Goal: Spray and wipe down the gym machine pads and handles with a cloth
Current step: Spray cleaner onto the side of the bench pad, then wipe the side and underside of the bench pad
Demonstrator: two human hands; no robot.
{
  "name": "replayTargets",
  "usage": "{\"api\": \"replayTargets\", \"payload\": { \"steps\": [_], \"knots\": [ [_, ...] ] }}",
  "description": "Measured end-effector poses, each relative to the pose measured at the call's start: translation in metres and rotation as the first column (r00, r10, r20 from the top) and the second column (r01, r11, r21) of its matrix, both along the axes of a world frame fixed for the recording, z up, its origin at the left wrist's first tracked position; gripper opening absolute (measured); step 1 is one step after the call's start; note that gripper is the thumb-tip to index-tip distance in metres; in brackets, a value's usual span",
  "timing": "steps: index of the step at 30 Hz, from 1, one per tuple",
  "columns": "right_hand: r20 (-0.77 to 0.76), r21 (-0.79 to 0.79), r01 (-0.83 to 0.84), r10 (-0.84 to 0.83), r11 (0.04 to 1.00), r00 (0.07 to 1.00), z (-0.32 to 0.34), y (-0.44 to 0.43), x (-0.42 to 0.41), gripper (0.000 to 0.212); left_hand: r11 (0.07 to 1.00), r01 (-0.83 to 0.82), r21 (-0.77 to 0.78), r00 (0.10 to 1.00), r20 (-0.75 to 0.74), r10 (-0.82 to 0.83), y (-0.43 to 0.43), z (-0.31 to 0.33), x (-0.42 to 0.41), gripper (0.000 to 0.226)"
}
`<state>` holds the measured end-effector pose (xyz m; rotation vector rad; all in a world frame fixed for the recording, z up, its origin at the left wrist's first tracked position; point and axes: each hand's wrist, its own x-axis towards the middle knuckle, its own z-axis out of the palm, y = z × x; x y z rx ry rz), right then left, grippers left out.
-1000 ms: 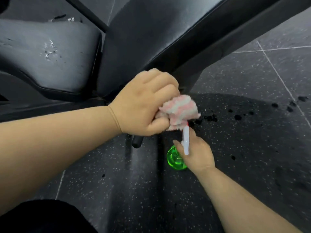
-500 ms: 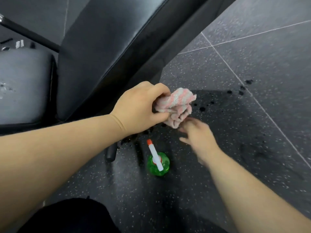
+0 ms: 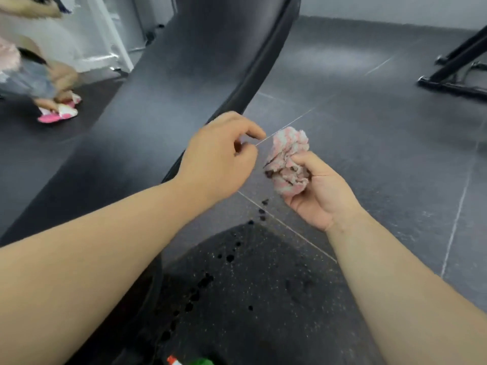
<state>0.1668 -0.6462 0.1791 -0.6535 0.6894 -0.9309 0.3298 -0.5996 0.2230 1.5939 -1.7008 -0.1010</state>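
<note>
Pink-white cloth [image 3: 288,162] crumpled in right hand [image 3: 317,192]; green spray bottle [image 3: 203,361] cut off at bottom edge; black pad [image 3: 184,75] left.

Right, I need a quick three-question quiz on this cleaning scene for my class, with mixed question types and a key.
1. True or false: the right hand grips the crumpled cloth.
2. Fill in: the left hand holds ____.
3. Where is the green spray bottle? A in the left hand; B on the floor, at the view's bottom edge; C wrapped in the cloth.
Key: 1 true; 2 nothing; 3 B.
</note>
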Motion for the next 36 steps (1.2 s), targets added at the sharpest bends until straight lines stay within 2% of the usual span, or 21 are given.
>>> {"api": "replayTargets", "payload": {
  "steps": [2,3,7,10,14,19,21,23,24,28,31,33,36],
  "knots": [
    [-0.001,-0.021,0.108,-0.109,0.994,0.994,0.016,-0.028,-0.012,0.016,0.993,-0.020,-0.115,0.997,0.078,0.029,-0.035,0.026,-0.012,0.031],
    [-0.007,-0.030,0.141,-0.141,0.990,0.990,0.020,-0.043,-0.016,0.014,0.993,-0.034,-0.117,0.989,0.142,0.051,-0.056,0.036,-0.016,0.038],
    [-0.062,-0.052,0.189,-0.192,0.981,0.979,0.023,-0.095,-0.020,0.033,0.970,-0.221,0.102,0.933,0.311,0.180,-0.130,0.057,-0.018,0.065],
    [-0.068,-0.067,0.202,-0.206,0.977,0.976,0.037,-0.141,-0.018,0.028,0.942,-0.284,0.181,0.902,0.383,0.198,-0.182,0.069,-0.015,0.075],
    [-0.076,-0.093,0.229,-0.236,0.969,0.969,0.052,-0.214,-0.006,0.018,0.950,-0.298,0.088,0.897,0.366,0.247,-0.237,0.093,-0.011,0.075],
    [-0.119,-0.062,0.204,-0.210,0.977,0.970,0.047,-0.288,0.027,0.008,0.958,-0.284,0.048,0.922,0.289,0.259,-0.259,0.095,-0.008,0.066],
    [-0.043,0.006,0.137,-0.137,0.991,0.990,0.044,-0.302,0.044,0.009,0.960,-0.279,0.030,0.927,0.269,0.261,-0.259,0.093,-0.006,0.067],
    [0.138,0.081,0.025,-0.036,0.996,0.990,0.043,-0.309,0.060,0.016,0.960,-0.279,0.021,0.930,0.257,0.265,-0.259,0.092,-0.007,0.069],
    [0.222,0.103,-0.019,-0.005,0.994,0.975,0.044,-0.309,0.067,0.017,0.960,-0.278,0.022,0.932,0.248,0.264,-0.260,0.093,-0.008,0.069],
    [0.375,0.154,-0.096,0.032,0.983,0.927,0.039,-0.300,0.085,0.021,0.954,-0.300,0.013,0.931,0.223,0.289,-0.260,0.094,-0.008,0.068],
    [0.498,0.132,-0.147,0.062,0.980,0.865,0.032,-0.302,0.085,0.040,0.951,-0.308,0.022,0.930,0.217,0.296,-0.259,0.094,-0.009,0.068],
    [0.540,0.115,-0.148,0.063,0.982,0.839,0.035,-0.305,0.084,0.037,0.951,-0.307,0.026,0.932,0.211,0.295,-0.258,0.094,-0.010,0.067],
    [0.511,0.147,-0.077,-0.009,0.986,0.860,0.033,-0.304,0.088,0.025,0.951,-0.309,0.024,0.930,0.217,0.297,-0.258,0.094,-0.009,0.067]
  ]
}}
